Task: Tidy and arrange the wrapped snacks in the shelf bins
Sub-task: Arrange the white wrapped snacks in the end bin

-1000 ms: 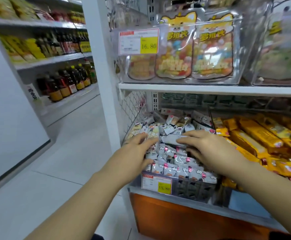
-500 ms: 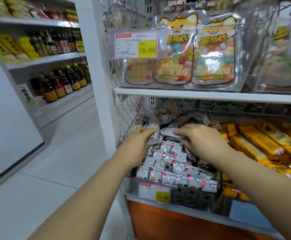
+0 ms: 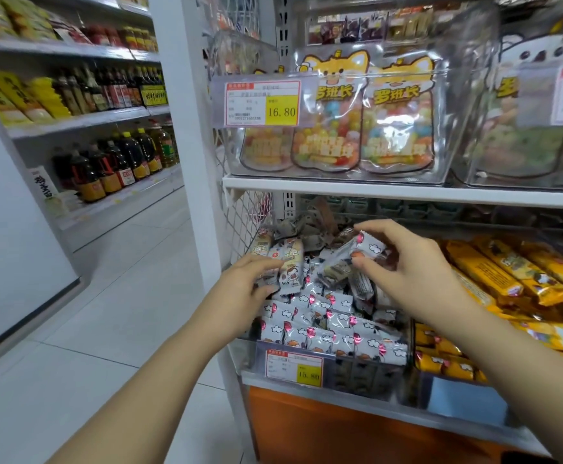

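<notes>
A clear bin [image 3: 250, 358] on the lower shelf is filled with small white wrapped snacks [image 3: 327, 333] printed with clouds and pink balloons. My right hand [image 3: 404, 272] is lifted above the pile and pinches one wrapped snack [image 3: 347, 259] between thumb and fingers. My left hand [image 3: 243, 289] is at the bin's left side, its fingers curled round the lower end of an upright snack pack [image 3: 290, 262]. Snacks at the back of the bin lie jumbled; the front rows lie flat.
Yellow wrapped bars [image 3: 494, 276] fill the bin to the right. A shelf board [image 3: 407, 192] just above carries clear bins of candy bags [image 3: 333, 128]. A wire grid side panel [image 3: 246, 222] closes the left side. Price tags [image 3: 293, 368] hang at the front. An aisle with bottle shelves [image 3: 113, 162] lies left.
My right hand has lifted off the pile with one snack pinched in it. My left hand has stayed at the bin's left side. The view has moved closer.
</notes>
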Available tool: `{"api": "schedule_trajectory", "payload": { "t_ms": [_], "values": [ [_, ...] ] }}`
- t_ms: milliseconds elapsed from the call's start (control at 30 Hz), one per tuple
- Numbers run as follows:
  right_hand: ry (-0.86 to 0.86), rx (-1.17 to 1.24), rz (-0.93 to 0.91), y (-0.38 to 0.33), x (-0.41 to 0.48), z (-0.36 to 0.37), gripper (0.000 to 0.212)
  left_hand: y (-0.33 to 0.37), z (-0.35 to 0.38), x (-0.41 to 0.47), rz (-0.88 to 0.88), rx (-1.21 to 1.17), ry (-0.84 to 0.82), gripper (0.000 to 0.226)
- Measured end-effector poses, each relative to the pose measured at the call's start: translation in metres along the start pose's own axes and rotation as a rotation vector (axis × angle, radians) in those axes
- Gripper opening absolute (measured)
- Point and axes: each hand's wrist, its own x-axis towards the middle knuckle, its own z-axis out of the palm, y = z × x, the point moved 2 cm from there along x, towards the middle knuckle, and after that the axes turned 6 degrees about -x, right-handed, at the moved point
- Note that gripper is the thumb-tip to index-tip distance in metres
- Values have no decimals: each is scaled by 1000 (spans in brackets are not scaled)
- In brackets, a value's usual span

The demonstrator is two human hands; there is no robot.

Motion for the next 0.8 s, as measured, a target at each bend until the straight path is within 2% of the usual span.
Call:
{"api": "schedule_trajectory", "payload": {
  "t_ms": [167, 300, 433, 600, 800],
  "values": [
    [15, 148, 9, -23, -10, 0, 33, 11, -9, -16, 6, -148, 75, 33],
    [-26, 307, 58, -38, -12, 10, 23, 13, -22, -27, -8, -353, 132, 28],
    [-60, 404, 62, -56, -12, 24, 25, 0, -31, -39, -40, -489, 143, 27],
    [-140, 322, 18, -76, -6, 49, 24, -24, -26, -50, -97, -186, 114, 25],
    [-222, 62, -81, -79, 1, 65, 33, -39, -18, -43, -98, 81, 38, 28]
  ]
}}
